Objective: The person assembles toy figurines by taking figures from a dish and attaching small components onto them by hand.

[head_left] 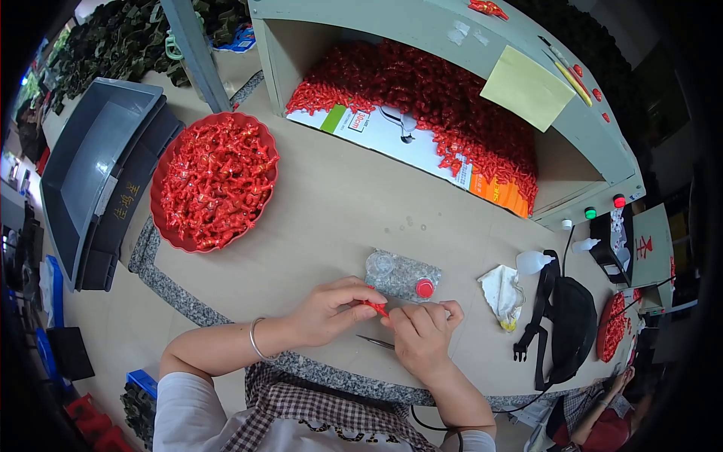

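My left hand [331, 310] pinches a small shiny red plastic-looking piece [376, 307] over the near part of the table. Close beside it, my right hand [423, 331] is closed, its fingertips meeting the near end of that piece; what they grip is hidden. A thin pointed metal tool [375, 342] shows at the right hand's side; I cannot tell whether it is held or lies on the table. Just beyond the hands sits a speckled stone slab [403, 275] with a round red-topped item [425, 288] and a clear round dish [382, 262] on it.
A scalloped red bowl [157, 197] heaped with red pieces stands left, beside stacked grey bins [102, 173]. Ahead, a shelf [331, 16] holds a large pile of small red parts [422, 90]. To the right lie a white cloth [501, 296], a squeeze bottle [533, 262] and a black waist bag [572, 331].
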Tool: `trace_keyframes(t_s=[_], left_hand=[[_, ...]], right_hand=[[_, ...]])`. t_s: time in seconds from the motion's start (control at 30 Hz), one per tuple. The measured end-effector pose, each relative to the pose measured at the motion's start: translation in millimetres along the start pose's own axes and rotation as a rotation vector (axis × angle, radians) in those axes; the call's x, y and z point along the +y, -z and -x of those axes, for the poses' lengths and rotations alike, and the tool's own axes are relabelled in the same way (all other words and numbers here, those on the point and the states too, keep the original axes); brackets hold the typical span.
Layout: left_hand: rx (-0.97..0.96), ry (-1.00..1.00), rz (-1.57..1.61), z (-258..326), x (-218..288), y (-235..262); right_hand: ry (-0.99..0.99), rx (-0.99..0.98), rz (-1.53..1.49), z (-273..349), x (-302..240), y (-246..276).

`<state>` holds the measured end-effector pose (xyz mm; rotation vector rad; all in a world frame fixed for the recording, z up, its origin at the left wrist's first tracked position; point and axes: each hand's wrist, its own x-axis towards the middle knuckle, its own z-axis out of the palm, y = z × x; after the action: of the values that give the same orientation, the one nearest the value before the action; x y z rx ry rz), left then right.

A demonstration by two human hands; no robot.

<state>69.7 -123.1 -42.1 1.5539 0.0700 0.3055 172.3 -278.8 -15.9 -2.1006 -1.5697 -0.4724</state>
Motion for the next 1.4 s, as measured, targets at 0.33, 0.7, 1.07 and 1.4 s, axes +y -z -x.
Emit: trace_keyframes(t_s=[0.33, 0.7, 1.07, 1.4], left_hand=[[0.029, -0.035, -0.035, 0, 2, -2], [0.022, 0.021, 0.043, 3, -3, -3], [0.033, 0.142, 0.096, 6, -10, -4], [0.028, 0.202, 0.148, 6, -12, -4]], right_hand=[[0.132, 0.075, 0.294, 4, -2, -1], [0.191, 0.043, 0.305, 6, 0, -2], [0.097, 0.020, 0.151, 2, 1, -8], [0.078, -0.003, 0.117, -1, -1, -9]])
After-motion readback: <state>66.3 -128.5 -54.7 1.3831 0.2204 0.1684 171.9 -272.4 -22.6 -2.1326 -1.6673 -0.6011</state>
